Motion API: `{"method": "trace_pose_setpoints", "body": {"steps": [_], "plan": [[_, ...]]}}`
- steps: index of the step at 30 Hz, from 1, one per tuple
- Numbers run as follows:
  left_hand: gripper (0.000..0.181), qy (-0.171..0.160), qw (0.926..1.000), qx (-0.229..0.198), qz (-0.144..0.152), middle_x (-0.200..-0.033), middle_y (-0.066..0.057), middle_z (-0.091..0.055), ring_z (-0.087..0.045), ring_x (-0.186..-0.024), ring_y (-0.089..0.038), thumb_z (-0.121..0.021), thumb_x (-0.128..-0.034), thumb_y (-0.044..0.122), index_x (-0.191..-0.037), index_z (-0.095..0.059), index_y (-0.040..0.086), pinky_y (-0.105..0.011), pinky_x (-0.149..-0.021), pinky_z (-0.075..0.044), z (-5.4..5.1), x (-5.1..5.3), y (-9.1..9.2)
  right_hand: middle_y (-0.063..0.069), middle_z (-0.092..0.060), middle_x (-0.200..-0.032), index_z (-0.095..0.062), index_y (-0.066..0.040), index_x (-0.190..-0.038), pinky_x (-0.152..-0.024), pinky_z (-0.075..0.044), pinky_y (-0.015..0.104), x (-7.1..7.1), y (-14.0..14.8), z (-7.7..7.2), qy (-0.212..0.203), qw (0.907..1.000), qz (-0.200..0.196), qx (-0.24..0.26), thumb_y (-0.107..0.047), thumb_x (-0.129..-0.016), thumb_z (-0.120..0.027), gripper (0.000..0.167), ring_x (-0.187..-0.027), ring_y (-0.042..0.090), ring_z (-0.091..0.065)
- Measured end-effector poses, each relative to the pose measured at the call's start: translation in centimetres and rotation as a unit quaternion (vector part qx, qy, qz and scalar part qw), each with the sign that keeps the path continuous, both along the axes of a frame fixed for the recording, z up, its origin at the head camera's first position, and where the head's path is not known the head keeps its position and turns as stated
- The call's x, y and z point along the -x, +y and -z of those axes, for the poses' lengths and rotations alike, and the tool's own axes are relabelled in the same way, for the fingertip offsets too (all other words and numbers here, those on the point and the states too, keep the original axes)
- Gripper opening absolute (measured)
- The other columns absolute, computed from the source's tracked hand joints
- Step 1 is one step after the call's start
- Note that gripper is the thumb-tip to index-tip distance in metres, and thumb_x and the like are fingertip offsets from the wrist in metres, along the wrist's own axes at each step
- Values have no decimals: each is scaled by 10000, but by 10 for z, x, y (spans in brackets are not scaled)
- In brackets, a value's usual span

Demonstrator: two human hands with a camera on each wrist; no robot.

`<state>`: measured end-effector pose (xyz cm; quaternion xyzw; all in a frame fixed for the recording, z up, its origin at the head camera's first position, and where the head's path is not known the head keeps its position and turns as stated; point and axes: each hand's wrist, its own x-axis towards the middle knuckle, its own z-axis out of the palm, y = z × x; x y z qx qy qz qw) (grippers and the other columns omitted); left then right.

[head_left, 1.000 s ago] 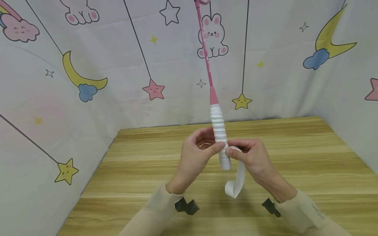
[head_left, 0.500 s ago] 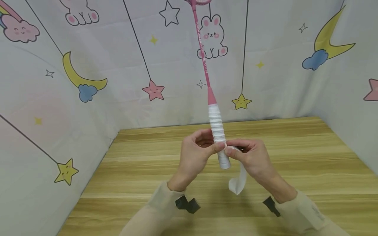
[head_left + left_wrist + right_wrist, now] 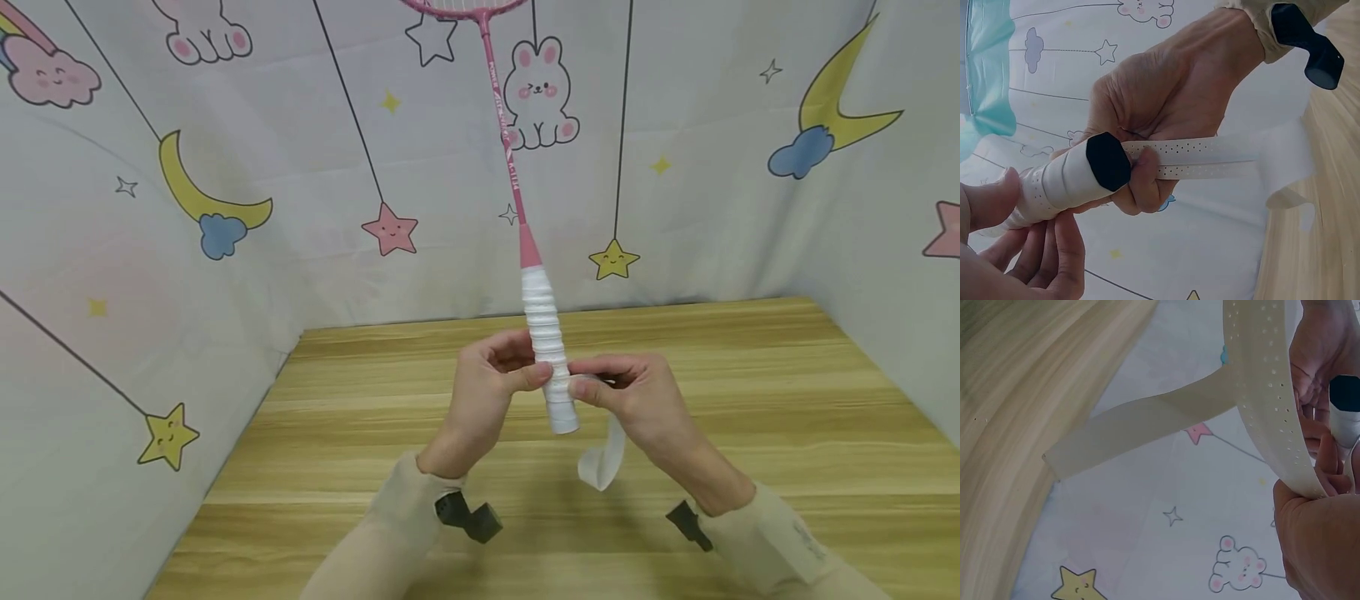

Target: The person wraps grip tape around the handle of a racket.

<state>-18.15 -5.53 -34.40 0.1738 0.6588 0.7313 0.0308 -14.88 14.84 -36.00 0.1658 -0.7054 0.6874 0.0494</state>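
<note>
A pink badminton racket stands head up, tilted slightly left in the head view. White perforated grip tape winds in ridged turns down its handle, and its loose end hangs curled below my right hand. My left hand holds the wrapped handle from the left, thumb in front and fingers behind. Close on the other side, my right hand pinches the tape where it leaves the handle. The left wrist view shows the dark butt cap beside the pinched tape. Most of the racket's head is out of view.
Both hands are above a wood-grain table. Behind and beside it hangs a white cloth backdrop printed with stars, moons and rabbits. Dark wrist cameras sit on both beige sleeves.
The racket has shifted slightly left and its top leans further left, so more of its head shows. My left hand moved slightly left; the tape's loose end swung a little.
</note>
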Motion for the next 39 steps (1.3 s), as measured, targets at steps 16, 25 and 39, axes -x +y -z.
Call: {"method": "trace_pose_setpoints", "body": {"steps": [16,25,39], "plan": [[873,-341,9879,-736,1325,-1058,105,-760,-692,-1015,-53,-812,-901,404,-1475,-525,-188,-229,-964,-560,6,5,-6,-125,-800,-929,-813,-239,-936,-886,-608,247,7,2,5,-620,9967,-391,341,-126,-975,-826,120,-924,63,-729],[795,-547,9793,-843,1754,-1083,134,-798,-708,-1123,-62,-723,-972,361,-1541,-480,-137,-337,-1182,-439,6,5,-7,-126,-813,-992,-834,-270,-1010,-865,-595,246,11,3,5,-868,9878,-1056,750,-155,-1004,-798,121,-939,42,-711],[895,-175,9791,-600,1934,-1199,122,-780,-654,-1211,-90,-752,-937,476,-1538,-488,-132,-272,-1111,-491,5,7,-10,-102,-847,-1089,-860,-288,-1139,-891,-606,241,11,-1,8,-132,9883,-1282,818,-135,-1026,-768,212,-1000,49,-753]]}}
